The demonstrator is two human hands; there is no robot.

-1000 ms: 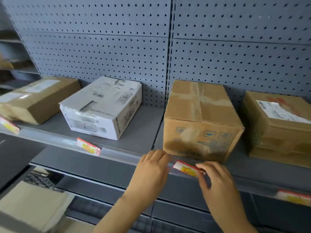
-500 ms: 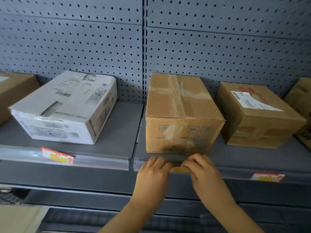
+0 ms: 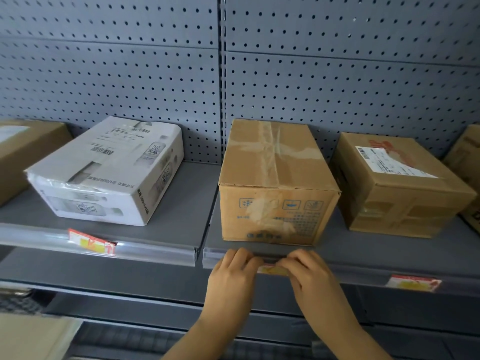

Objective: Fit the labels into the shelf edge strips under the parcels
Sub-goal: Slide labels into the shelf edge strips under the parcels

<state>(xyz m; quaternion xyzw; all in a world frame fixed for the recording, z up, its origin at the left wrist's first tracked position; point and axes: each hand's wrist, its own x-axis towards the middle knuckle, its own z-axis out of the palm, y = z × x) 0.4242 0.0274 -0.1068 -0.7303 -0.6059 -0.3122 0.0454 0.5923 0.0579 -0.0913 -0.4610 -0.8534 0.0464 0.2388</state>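
Pinching the label [image 3: 272, 270] at 6 o'clock by its ends, left hand [image 3: 231, 279] and right hand [image 3: 311, 279] both curled on it, half-seated in the edge strip [image 3: 363, 271] under the brown parcel [image 3: 278, 183]; 9 o'clock label [image 3: 91, 242] and 3 o'clock label [image 3: 414, 283] seemingly already in.

Below the taped brown parcel [image 3: 278, 193] on the grey shelf [image 3: 181, 203], the left hand [image 3: 232, 279] and right hand [image 3: 311, 279] hold the ends of a yellow label [image 3: 272, 270] with curled fingers [image 3: 242, 257] against the clear edge strip [image 3: 363, 272].
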